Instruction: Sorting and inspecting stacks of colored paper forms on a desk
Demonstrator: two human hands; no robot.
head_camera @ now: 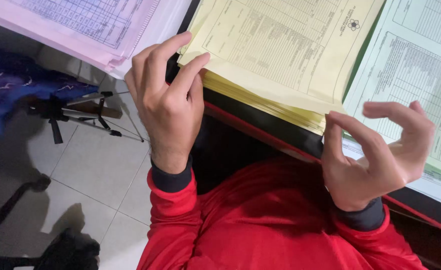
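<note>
I am seeing the left hand (168, 102) pinching the near corner of the yellow paper stack (275, 55) on the dark table (260, 130). The right hand (378, 155) is hanging open, fingers curled, just beside the stack's other near corner, next to the green papers (415, 75).

Your left hand (168, 100) covers the near corner of the yellow form stack (280, 55); the stack's far end runs past the top edge. The green forms (420, 65) and pink forms (85, 25) are likewise cropped. Print on every sheet is too fine to resolve. The tripod (80, 112) shows only partly
</note>
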